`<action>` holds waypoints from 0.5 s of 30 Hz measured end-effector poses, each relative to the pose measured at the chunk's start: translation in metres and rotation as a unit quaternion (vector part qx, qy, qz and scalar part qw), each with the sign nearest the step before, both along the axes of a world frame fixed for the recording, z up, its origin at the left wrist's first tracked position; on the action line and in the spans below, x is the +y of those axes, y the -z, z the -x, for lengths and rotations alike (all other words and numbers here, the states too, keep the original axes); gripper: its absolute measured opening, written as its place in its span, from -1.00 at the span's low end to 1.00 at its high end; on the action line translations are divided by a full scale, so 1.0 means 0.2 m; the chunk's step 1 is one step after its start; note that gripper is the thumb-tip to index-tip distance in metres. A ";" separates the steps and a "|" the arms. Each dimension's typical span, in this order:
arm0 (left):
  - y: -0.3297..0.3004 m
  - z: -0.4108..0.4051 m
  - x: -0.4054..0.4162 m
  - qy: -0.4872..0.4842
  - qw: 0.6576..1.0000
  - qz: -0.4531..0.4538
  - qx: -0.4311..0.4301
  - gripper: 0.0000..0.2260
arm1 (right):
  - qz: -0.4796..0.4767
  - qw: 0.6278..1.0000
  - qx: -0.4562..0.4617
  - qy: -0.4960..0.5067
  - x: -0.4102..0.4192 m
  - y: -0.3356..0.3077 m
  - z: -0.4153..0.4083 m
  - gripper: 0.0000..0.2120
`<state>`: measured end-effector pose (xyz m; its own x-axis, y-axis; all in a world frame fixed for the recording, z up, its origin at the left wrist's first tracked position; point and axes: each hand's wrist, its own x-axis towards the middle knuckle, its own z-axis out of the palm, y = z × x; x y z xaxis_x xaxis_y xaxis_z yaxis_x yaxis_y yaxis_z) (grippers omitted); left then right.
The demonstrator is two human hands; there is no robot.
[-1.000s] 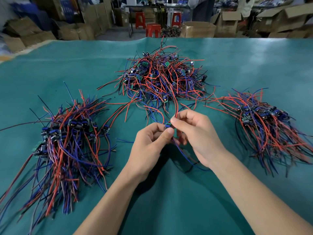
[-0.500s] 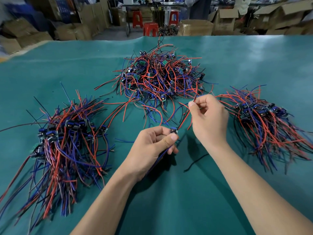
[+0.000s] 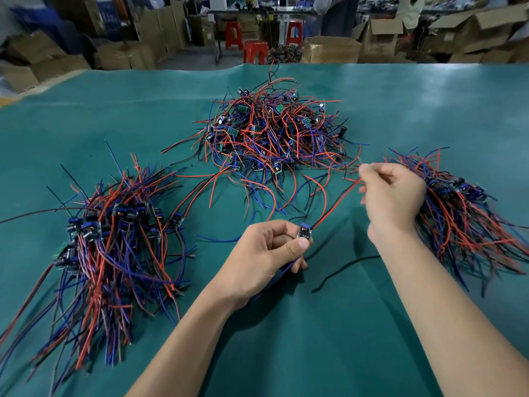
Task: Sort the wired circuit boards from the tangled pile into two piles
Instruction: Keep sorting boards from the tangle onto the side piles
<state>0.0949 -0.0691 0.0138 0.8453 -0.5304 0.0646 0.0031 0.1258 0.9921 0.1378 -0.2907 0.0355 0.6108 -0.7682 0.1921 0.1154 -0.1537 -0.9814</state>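
At the centre of the frame, slightly low, the left hand [image 3: 266, 253] pinches a small circuit board [image 3: 304, 232] between thumb and curled fingers, with blue wire trailing out beneath the palm. A red wire [image 3: 335, 204] runs from the board up and to the right to the right hand [image 3: 392, 193], whose fingers are curled and pinch the wire's far end. On the green table mat [image 3: 286, 339] the tangled pile [image 3: 272, 133] sits at upper centre, one sorted pile [image 3: 114, 239] at the left, and another sorted pile [image 3: 469, 213] at the right, just behind the right hand. A loose black wire [image 3: 343, 267] lies between the forearms.
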 end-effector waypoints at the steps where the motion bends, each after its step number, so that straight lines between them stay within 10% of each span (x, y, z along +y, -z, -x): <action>1: -0.01 0.00 0.00 0.003 1.000 0.006 0.005 -0.81 | -0.030 0.999 -0.014 0.024 -0.03 0.00 0.00 -0.91; 4: -0.02 0.00 0.00 -0.017 0.997 0.066 0.044 -0.87 | -0.057 0.997 -0.025 0.046 -0.06 0.01 0.03 -0.88; 11: -0.02 0.00 0.00 -0.058 0.987 0.126 0.086 -0.85 | 0.077 0.910 0.068 -0.402 0.27 -0.03 0.20 -0.61; 15: 0.00 0.00 -0.01 -0.108 0.986 0.103 0.076 -0.95 | 0.136 0.899 0.036 -0.414 0.34 -0.01 0.24 -0.68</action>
<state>0.0950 -0.0702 0.0147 0.9452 -0.3261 0.0160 0.1012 0.3391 0.9353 0.0902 -0.2227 0.0371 0.9699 0.0244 0.2421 0.2391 -0.2803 -0.9296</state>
